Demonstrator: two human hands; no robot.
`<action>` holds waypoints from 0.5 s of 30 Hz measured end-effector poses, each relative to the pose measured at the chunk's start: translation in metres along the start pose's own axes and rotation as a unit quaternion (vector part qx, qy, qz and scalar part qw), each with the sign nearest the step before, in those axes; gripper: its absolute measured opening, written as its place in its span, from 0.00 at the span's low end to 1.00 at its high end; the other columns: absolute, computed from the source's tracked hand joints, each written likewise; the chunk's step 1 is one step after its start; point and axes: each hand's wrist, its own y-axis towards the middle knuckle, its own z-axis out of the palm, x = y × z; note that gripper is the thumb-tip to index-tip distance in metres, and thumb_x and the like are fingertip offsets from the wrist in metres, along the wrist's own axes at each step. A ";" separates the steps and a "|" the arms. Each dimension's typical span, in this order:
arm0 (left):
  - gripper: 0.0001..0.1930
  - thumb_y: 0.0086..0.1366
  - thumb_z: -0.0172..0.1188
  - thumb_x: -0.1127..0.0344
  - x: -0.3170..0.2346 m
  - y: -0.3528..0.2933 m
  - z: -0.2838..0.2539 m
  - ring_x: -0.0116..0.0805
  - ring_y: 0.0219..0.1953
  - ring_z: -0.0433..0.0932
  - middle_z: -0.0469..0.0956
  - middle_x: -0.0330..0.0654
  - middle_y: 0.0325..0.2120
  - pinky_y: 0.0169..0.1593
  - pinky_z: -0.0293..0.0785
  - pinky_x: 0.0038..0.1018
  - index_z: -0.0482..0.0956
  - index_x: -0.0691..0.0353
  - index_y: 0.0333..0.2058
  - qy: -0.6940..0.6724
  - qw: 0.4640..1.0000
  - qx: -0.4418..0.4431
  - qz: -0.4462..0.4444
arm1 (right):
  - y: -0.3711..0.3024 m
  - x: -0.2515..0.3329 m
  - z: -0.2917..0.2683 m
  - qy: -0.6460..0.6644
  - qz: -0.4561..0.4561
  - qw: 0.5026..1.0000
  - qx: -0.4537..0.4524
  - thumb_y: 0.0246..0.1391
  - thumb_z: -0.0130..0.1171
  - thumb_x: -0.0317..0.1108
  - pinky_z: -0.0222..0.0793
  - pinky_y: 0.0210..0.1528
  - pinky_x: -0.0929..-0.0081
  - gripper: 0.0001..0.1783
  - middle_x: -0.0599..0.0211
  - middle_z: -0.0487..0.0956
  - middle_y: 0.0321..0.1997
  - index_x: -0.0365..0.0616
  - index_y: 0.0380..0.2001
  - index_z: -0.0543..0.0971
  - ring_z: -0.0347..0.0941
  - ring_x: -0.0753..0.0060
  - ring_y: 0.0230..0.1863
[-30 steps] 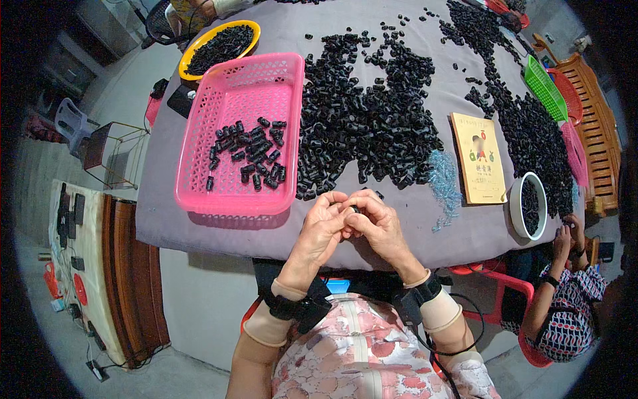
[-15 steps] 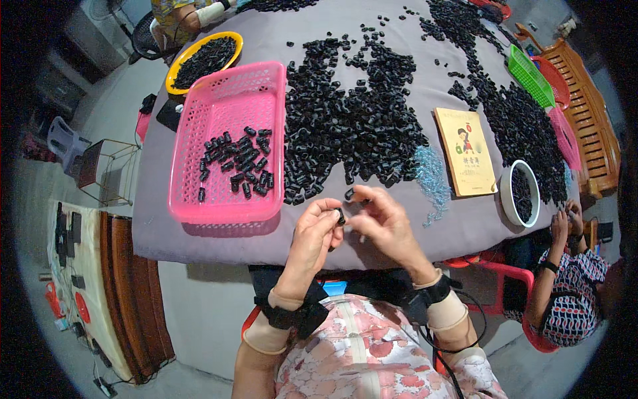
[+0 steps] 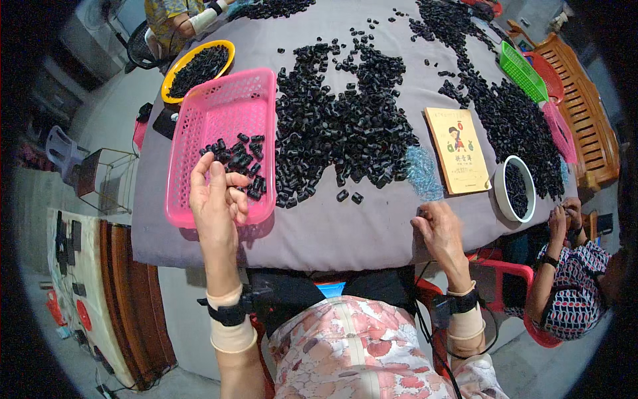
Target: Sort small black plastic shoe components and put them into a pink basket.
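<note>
My left hand [image 3: 219, 193] hangs over the near part of a pink perforated basket [image 3: 174, 193], its fingers apart and nothing seen in them. Below and beyond it, a heap of small black cylindrical plastic pieces [image 3: 234, 151] lies in the basket, partly hidden by the hand. My right hand [image 3: 441, 233] is at the near end of a little pile of tiny clear-blue pieces [image 3: 423, 174]. Its fingers are curled in and blurred, with a small dark spot by the fingertips that I cannot make out. Two loose black pieces [image 3: 349, 197] lie between the hands.
A wide spread of black pieces [image 3: 345, 126] covers the grey cloth. Around it are a yellow-rimmed bowl [image 3: 230, 61], a yellow booklet [image 3: 458, 173], a white bowl [image 3: 530, 206] and a green basket [image 3: 525, 73]. A co-worker's hands [image 3: 565, 216] are at the right edge; another person sits far left.
My hands have parted from close together in the middle. The left moved left over the pink basket, its black piece no longer visible; the right moved right to the clear-blue pieces.
</note>
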 end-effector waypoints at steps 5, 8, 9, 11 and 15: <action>0.10 0.66 0.50 0.64 0.027 -0.035 0.032 0.15 0.12 0.63 0.73 0.37 0.21 0.12 0.55 0.12 0.71 0.61 0.43 0.103 0.984 0.147 -0.020 | 0.009 0.008 0.016 0.037 -0.050 0.998 -0.011 0.44 0.60 0.27 0.68 0.33 0.58 0.09 0.54 0.72 0.32 0.42 0.32 0.75 0.71 0.48 0.34; 0.07 0.60 0.56 0.68 0.070 -0.042 0.046 0.19 0.17 0.67 0.74 0.35 0.23 0.19 0.63 0.18 0.75 0.62 0.37 0.192 0.964 0.181 -0.027 | 0.020 0.027 0.028 0.057 -0.082 0.995 -0.020 0.45 0.59 0.26 0.67 0.33 0.58 0.08 0.55 0.71 0.31 0.42 0.32 0.74 0.70 0.47 0.33; 0.08 0.58 0.59 0.69 0.081 -0.042 0.052 0.24 0.20 0.71 0.73 0.36 0.21 0.23 0.66 0.21 0.75 0.63 0.37 0.237 0.953 0.188 0.006 | 0.024 0.030 0.034 0.069 -0.100 0.992 -0.031 0.44 0.58 0.25 0.67 0.33 0.59 0.08 0.55 0.70 0.32 0.42 0.32 0.74 0.70 0.47 0.33; 0.10 0.56 0.60 0.69 0.095 -0.039 0.059 0.27 0.23 0.72 0.73 0.38 0.24 0.25 0.68 0.23 0.75 0.64 0.37 0.312 0.927 0.193 0.080 | 0.030 0.035 0.041 0.095 -0.124 0.987 -0.039 0.43 0.59 0.24 0.68 0.33 0.60 0.10 0.55 0.70 0.31 0.42 0.32 0.74 0.71 0.49 0.33; 0.13 0.50 0.63 0.70 0.106 -0.036 0.069 0.39 0.29 0.73 0.70 0.45 0.28 0.32 0.70 0.31 0.75 0.65 0.36 0.413 0.874 0.190 0.172 | 0.032 0.038 0.038 0.199 -0.067 0.978 -0.018 0.41 0.60 0.21 0.68 0.33 0.65 0.11 0.56 0.70 0.29 0.39 0.32 0.74 0.71 0.53 0.32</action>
